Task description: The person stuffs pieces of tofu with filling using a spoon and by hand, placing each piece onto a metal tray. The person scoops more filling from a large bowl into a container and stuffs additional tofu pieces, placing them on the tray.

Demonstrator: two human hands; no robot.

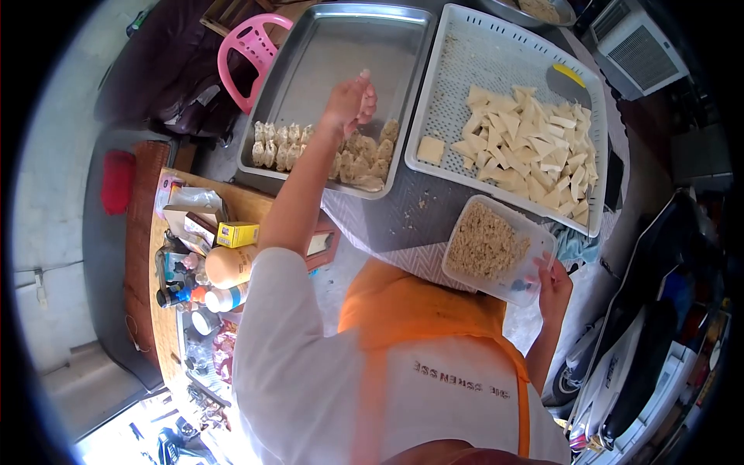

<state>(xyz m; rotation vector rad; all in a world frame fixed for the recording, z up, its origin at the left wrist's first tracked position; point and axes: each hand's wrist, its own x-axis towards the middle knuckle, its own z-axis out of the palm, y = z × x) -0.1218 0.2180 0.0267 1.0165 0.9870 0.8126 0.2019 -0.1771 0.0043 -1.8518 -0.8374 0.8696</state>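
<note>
Left hand [353, 103] is hovering curled above the metal tray [329, 50], hold unclear; right hand [553, 288] is pinching the tub [508, 288] right of the tray.

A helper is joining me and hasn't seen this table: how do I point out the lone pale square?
Find the large white perforated tray, right of the metal tray. Look inside its near left corner. The pale square lies there flat, set apart from the heap of overlapping pieces.

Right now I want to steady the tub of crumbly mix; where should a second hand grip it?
Probably the left rim of the tub, coming from the left: the right hand holds its right side, and the crumbly mix lies mostly leftward.
</note>
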